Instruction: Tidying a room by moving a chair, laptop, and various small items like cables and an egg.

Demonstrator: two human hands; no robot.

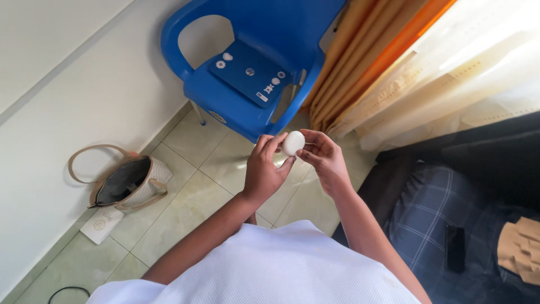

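A small white rounded object (pixel 293 143), like a smooth disc or bar of soap, is held up in front of me between both hands. My left hand (pixel 263 169) pinches it from the left with thumb and fingers. The fingertips of my right hand (pixel 325 159) touch its right side. Below the hands are a pale tiled floor (pixel 185 197) and my white shirt. A blue plastic chair (pixel 247 62) stands just beyond the hands, with a dark blue flat case (pixel 250 72) carrying several small stickers on its seat.
A beige handbag (pixel 126 180) lies open on the floor by the white wall, next to a white notebook (pixel 101 224). Orange and cream curtains (pixel 405 62) hang at the upper right. A bed with dark checked bedding (pixel 439 208), a black phone (pixel 454 246) and a tan cloth (pixel 520 247) is at right.
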